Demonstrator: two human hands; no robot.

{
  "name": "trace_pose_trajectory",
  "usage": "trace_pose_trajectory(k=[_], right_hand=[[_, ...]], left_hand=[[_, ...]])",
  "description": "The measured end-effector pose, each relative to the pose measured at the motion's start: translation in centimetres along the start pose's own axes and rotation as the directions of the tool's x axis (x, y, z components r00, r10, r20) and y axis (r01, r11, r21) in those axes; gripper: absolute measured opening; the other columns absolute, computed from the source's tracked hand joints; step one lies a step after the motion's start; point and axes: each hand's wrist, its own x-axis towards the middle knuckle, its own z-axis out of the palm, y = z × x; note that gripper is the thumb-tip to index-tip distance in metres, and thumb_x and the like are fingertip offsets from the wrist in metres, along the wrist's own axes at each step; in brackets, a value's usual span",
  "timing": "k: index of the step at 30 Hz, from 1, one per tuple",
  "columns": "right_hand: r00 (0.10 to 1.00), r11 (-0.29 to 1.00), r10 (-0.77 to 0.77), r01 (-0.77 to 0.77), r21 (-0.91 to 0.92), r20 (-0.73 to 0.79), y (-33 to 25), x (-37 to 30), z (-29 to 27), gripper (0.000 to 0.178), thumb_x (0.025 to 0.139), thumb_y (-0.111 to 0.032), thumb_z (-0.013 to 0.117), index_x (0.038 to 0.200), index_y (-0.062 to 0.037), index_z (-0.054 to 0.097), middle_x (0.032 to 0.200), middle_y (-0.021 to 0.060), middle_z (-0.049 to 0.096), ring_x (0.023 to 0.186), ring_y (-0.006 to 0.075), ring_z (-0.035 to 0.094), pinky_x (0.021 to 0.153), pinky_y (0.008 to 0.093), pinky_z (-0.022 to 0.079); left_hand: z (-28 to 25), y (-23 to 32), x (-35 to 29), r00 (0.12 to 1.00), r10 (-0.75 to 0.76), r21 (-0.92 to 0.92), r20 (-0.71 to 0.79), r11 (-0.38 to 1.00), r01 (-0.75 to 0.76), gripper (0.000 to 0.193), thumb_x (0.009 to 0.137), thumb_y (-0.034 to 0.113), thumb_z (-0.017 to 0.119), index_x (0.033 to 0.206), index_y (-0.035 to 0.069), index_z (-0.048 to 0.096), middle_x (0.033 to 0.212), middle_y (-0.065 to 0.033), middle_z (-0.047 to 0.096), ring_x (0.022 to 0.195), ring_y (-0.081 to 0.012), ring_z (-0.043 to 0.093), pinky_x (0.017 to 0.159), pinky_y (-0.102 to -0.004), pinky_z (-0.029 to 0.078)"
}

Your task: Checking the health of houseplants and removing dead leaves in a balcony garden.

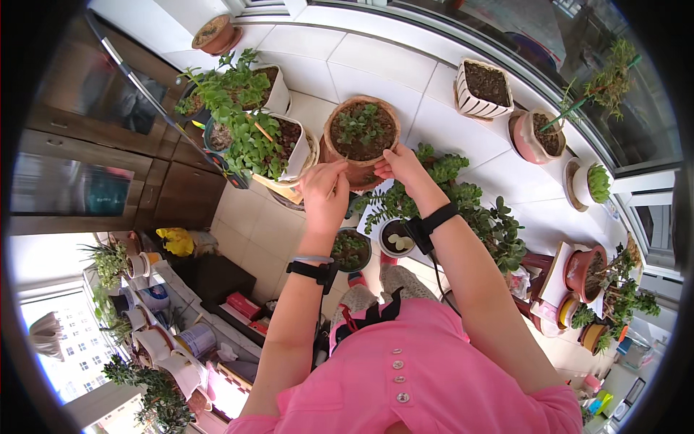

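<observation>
1. off to the left of the left hand, a bunch of leafy green plants (pixel 242 123) is crowded into white pots (pixel 298 148), with a small brown pot (pixel 215 34) seen further out beyond them on the white ledge (pixel 376 61).
2. the left hand (pixel 323 194) is held up at the near rim of the terracotta pot (pixel 361 137), fingers curled in loosely. a thin stick-like thing (pixel 335 189) seems to be pinched in it, though what it is can't be made out. a black band and a thin bangle are worn on that wrist.
3. the terracotta pot is found right ahead of both hands, between them, with a small green succulent (pixel 360 124) set in dark soil.
4. the right hand (pixel 400 163) is laid against the pot's near right rim, fingers bent and touching it; whether anything is gripped can't be told. a black strap is worn on the wrist.
5. just under the right forearm a bushy green plant (pixel 470 206) is spread out, and two small dark pots (pixel 396 239) are seen below the hands.
6. well off to the right of the right hand, a striped white pot (pixel 483 89) of bare soil and a pink pot (pixel 538 136) are lined up along the ledge.
</observation>
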Motion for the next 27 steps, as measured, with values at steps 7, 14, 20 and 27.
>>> trace_pose_trajectory(k=[7, 14, 20, 27], right_hand=[[1.0, 1.0, -0.004, 0.004, 0.012, 0.001, 0.3, 0.2, -0.3, 0.021, 0.098, -0.016, 0.038, 0.11, -0.0013, 0.047, 0.086, 0.0122, 0.062, 0.07, 0.0198, 0.062, 0.064, 0.0302, 0.051], [1.0, 1.0, 0.019, -0.019, -0.003, -0.01, 0.5, 0.3, -0.1, 0.021, 0.098, -0.017, 0.037, 0.108, -0.0015, 0.048, 0.086, 0.0109, 0.062, 0.071, 0.0191, 0.062, 0.063, 0.0298, 0.05], [0.999, 1.0, 0.028, -0.028, -0.004, -0.03, 0.3, 0.3, -0.1, 0.022, 0.098, -0.017, 0.038, 0.109, -0.0011, 0.048, 0.086, 0.0122, 0.063, 0.072, 0.0197, 0.063, 0.063, 0.0305, 0.051], [0.999, 1.0, 0.013, -0.014, -0.018, -0.035, 0.5, 0.3, -0.2, 0.022, 0.098, -0.016, 0.038, 0.109, -0.0007, 0.049, 0.087, 0.0126, 0.063, 0.071, 0.0203, 0.063, 0.063, 0.0308, 0.052]], left_hand=[[0.2, 0.7, 0.3, 1.0, 0.015, -0.016, 0.025, 1.0, -0.015, 0.015, 0.077, 0.0, 0.061, 0.089, 0.006, 0.068, 0.085, -0.006, 0.067, 0.086, -0.0239, 0.061, 0.081, -0.0347, 0.042], [0.0, 0.4, 0.2, 1.0, 0.024, -0.032, 0.002, 0.999, -0.024, 0.014, 0.076, 0.001, 0.062, 0.089, 0.005, 0.067, 0.087, -0.0059, 0.068, 0.086, -0.0234, 0.061, 0.078, -0.0353, 0.041], [-0.5, 0.7, 0.3, 0.993, -0.107, -0.085, 0.04, 0.99, 0.11, 0.013, 0.079, 0.005, 0.063, 0.091, 0.003, 0.067, 0.082, -0.009, 0.066, 0.084, -0.025, 0.061, 0.078, -0.0356, 0.041], [-1.1, 1.3, -0.3, 0.983, -0.179, -0.112, -0.034, 0.978, 0.174, 0.009, 0.079, 0.006, 0.064, 0.088, 0.004, 0.066, 0.082, -0.0102, 0.065, 0.081, -0.0265, 0.06, 0.078, -0.0354, 0.041]])
